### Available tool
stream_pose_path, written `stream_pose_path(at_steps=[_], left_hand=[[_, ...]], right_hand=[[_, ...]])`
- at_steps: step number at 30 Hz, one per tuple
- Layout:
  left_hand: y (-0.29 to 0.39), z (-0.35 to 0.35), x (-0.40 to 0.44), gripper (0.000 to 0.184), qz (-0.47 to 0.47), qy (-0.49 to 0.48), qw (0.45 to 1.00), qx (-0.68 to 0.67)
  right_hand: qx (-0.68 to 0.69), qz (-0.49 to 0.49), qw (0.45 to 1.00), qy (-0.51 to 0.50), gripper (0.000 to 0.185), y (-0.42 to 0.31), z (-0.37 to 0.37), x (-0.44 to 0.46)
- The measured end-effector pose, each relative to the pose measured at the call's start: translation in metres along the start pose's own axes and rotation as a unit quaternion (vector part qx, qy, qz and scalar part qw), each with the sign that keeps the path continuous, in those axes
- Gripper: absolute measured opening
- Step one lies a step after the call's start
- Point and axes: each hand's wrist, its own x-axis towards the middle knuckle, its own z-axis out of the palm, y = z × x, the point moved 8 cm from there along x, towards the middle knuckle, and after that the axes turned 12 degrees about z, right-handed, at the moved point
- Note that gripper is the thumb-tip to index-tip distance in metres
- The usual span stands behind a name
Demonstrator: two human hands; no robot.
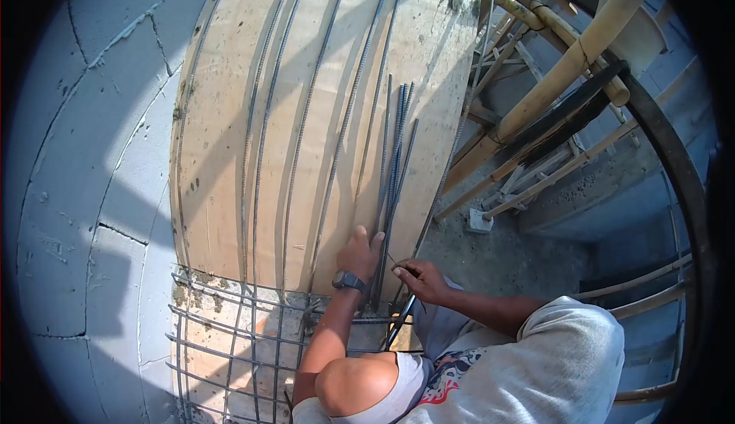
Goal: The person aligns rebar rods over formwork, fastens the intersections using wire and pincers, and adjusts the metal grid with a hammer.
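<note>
My left hand (358, 258), with a dark watch (348, 281) on its wrist, rests over the plywood sheet beside a bundle of ribbed steel bars (398, 144). Two of its fingertips point up and apart; the inner one is against the bars, and the other fingers are hidden. Just right of the bundle, my right hand (423, 280) pinches a thin dark tie wire (393, 260) between thumb and fingers. The wire's end runs toward the bars near my left hand.
Long steel bars (306, 110) run up the plywood sheet (218, 217). A bar grid (253, 340) lies at lower left, beside the pale block wall (99, 163). Bamboo poles (536, 102) and a dark curved bar (674, 148) stand at right, above a lower floor (482, 252).
</note>
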Motion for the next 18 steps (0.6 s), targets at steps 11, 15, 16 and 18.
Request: stream_pose_path(at_steps=[11, 15, 16, 18], left_hand=[[-0.062, -0.029, -0.107, 0.049, -0.084, 0.209, 0.811, -0.540], [-0.124, -0.075, -0.194, 0.040, -0.217, 0.446, 0.598, -0.630], [-0.138, -0.094, -0.223, 0.039, -0.237, 0.489, 0.550, -0.634], [-0.178, -0.118, -0.303, 0.040, -0.222, 0.553, 0.541, -0.593]], right_hand=[[-0.019, -0.177, 0.980, -0.094, 0.030, -0.089, 0.125, 0.027], [-0.183, -0.146, 0.944, -0.231, 0.035, -0.099, 0.176, -0.008], [-0.204, -0.119, 0.943, -0.233, 0.037, -0.089, 0.179, -0.012], [-0.277, -0.137, 0.925, -0.220, 0.040, -0.056, 0.186, -0.019]])
